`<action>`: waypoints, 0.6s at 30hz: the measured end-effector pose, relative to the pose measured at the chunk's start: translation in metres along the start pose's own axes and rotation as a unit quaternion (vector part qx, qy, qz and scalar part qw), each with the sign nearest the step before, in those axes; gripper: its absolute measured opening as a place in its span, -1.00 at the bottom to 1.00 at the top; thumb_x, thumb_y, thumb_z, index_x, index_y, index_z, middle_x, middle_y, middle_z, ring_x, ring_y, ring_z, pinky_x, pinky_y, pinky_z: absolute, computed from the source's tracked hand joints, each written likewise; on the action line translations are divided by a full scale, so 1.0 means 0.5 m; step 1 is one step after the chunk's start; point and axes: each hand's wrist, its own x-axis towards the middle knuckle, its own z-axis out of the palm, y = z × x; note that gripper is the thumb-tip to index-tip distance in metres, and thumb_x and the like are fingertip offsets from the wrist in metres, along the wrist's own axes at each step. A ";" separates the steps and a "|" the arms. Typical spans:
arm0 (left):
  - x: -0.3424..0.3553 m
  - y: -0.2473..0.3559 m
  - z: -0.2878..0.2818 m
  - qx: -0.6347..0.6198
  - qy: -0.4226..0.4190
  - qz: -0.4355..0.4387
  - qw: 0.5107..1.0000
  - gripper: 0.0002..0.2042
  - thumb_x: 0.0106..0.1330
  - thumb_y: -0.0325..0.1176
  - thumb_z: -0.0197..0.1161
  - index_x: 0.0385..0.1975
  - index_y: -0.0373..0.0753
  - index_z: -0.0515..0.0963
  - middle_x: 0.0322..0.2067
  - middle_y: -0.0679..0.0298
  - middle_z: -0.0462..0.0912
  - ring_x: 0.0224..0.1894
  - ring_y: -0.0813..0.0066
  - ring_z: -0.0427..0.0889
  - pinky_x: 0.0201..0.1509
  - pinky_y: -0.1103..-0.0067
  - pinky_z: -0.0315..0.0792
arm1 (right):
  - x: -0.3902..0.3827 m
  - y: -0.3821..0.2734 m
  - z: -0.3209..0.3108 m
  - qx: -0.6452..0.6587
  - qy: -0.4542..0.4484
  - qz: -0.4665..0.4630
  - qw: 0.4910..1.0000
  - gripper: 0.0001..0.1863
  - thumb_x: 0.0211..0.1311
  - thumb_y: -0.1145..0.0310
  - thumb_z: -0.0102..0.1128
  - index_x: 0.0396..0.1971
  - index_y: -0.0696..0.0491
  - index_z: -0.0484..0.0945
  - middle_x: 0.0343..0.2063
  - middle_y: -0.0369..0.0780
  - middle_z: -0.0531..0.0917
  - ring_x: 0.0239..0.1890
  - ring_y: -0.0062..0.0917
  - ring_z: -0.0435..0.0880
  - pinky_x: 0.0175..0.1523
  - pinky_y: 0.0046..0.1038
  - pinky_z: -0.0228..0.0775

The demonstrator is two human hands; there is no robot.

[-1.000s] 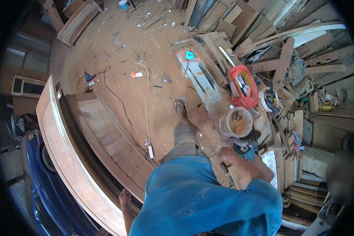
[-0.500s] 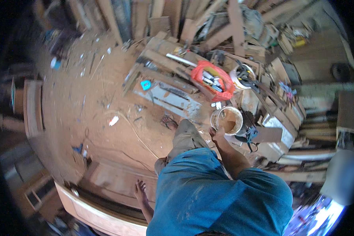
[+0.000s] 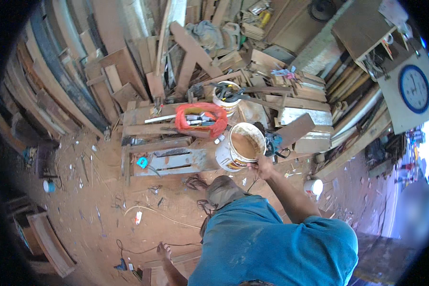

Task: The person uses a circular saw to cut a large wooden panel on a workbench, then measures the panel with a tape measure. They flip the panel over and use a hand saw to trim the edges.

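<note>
My right hand [image 3: 260, 167] grips the near rim of a white bucket [image 3: 233, 153] that holds a brown liquid or paste. The bucket is at the right end of a low wooden bench [image 3: 163, 159], and I cannot tell whether it rests on the ground or hangs from my hand. My right forearm reaches up to it from my blue shirt. My left hand is out of sight. My bent knee and a bare foot [image 3: 163, 250] show on the red dirt floor below.
A red bag of tools [image 3: 201, 120] lies on the bench, with a second white bucket of tools [image 3: 225, 95] behind it. A blue tape measure [image 3: 142, 162], a teal power tool [image 3: 273, 143] and a small white tub [image 3: 313, 187] lie close by. Stacked planks fill the back, cords cross the floor, and a blue clock [image 3: 414, 88] hangs at the right.
The view has swung round, so the bench and bucket now lie ahead of me. My right hand has stayed on the bucket's rim, and the bucket has come a little nearer.
</note>
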 end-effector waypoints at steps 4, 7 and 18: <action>0.007 0.042 0.062 -0.033 -0.052 0.009 0.998 -0.69 0.48 0.06 0.05 0.02 0.05 0.47 -0.48 0.47 0.50 -0.54 0.60 0.47 -0.53 0.64 0.27 | -0.117 -0.127 -0.026 -0.021 -0.018 -0.070 0.997 -0.70 0.42 0.31 -0.09 -0.10 0.20 0.54 -0.34 -0.17 0.70 -0.46 -0.52 0.64 -0.35 -0.47 0.51; 0.028 0.024 0.054 -0.132 -0.301 -0.027 0.944 -0.71 0.49 0.04 -0.02 0.04 0.10 0.45 -0.39 0.43 0.54 -0.46 0.54 0.53 -0.52 0.61 0.28 | -0.150 -0.244 -0.030 -0.006 -0.068 -0.138 0.988 -0.69 0.43 0.30 -0.08 -0.13 0.23 0.55 -0.34 -0.18 0.69 -0.45 -0.52 0.65 -0.34 -0.47 0.52; -0.114 -0.015 0.300 0.112 -0.116 -0.058 0.985 -0.67 0.50 0.01 -0.02 0.09 -0.01 0.36 -0.14 0.18 0.64 -0.34 0.35 0.62 -0.41 0.51 0.42 | 0.315 -0.570 -0.031 0.082 -0.038 -0.148 0.985 -0.66 0.47 0.32 -0.11 0.03 0.28 0.40 -0.25 -0.07 0.66 -0.47 -0.47 0.65 -0.42 -0.52 0.56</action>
